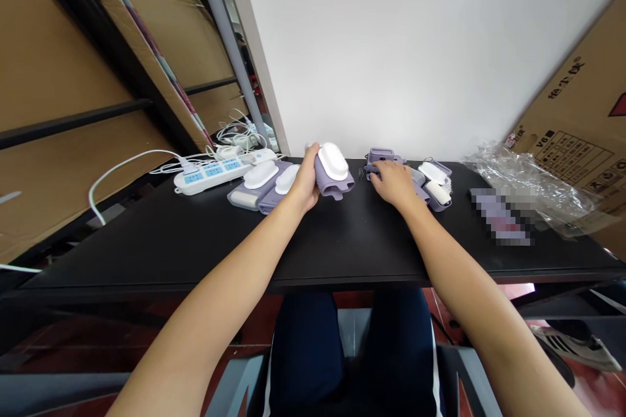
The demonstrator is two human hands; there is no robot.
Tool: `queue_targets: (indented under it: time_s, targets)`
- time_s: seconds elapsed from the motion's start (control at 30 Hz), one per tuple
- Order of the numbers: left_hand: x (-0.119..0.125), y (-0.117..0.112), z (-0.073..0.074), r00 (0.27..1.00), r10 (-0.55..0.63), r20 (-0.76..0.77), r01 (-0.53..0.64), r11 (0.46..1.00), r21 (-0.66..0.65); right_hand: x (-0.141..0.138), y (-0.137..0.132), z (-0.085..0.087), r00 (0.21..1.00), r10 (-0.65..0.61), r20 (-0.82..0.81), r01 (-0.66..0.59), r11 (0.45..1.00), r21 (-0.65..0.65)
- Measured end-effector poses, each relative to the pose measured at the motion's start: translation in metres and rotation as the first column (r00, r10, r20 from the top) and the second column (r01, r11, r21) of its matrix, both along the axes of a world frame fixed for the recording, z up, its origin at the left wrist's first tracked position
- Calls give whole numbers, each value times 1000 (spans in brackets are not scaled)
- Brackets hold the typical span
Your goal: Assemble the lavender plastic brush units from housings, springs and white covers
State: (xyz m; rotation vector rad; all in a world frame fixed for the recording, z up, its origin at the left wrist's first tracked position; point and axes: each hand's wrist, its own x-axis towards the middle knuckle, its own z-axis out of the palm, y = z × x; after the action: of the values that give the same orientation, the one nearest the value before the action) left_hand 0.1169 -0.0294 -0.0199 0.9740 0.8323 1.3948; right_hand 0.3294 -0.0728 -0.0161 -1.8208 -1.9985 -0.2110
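Observation:
My left hand point(304, 181) is closed round a purple device with a white oval top point(333, 172), held just above the black table point(205, 241). Two more purple devices with white tops point(261, 182) lie side by side to its left. My right hand point(394, 182) rests palm down with curled fingers on a purple part point(381, 158) at the back of the table. What those fingers hold, if anything, is hidden. Just right of that hand lies a cluster of purple and white pieces point(435, 186).
A white power strip point(215, 174) with plugged cables lies at the back left. Crumpled clear plastic point(528, 186) and a cardboard box point(581, 124) stand at the right. A white wall runs behind the table; shelving with cardboard is on the left.

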Motion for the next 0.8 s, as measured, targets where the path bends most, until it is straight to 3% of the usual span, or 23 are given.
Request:
queue_targets:
  time_s: [0.1,0.17,0.37,0.6,0.7,0.8]
  targets:
    - [1,2,-3,999,8,51,1,985,-175,-16,5,-12,989,24,143,-20,999,-32]
    - [1,3,-5,1000,10,18,-6,977,-214,-21,8,-16,983,19,185,-10,999,-52]
    - [-1,6,-11,996,-52,-68,39,982,-186,-16,11,-11,973,90,212,-50,981,-187]
    - [-2,5,-10,994,-112,18,113,980,-165,-17,-2,0,961,187,206,-124,951,-283]
    - [-2,5,-10,994,-108,29,111,974,-199,-17,-16,9,943,304,135,-245,909,-337]
    - [-2,6,-12,993,-118,-6,113,970,-216,-16,-28,20,908,397,-137,-418,831,-366]
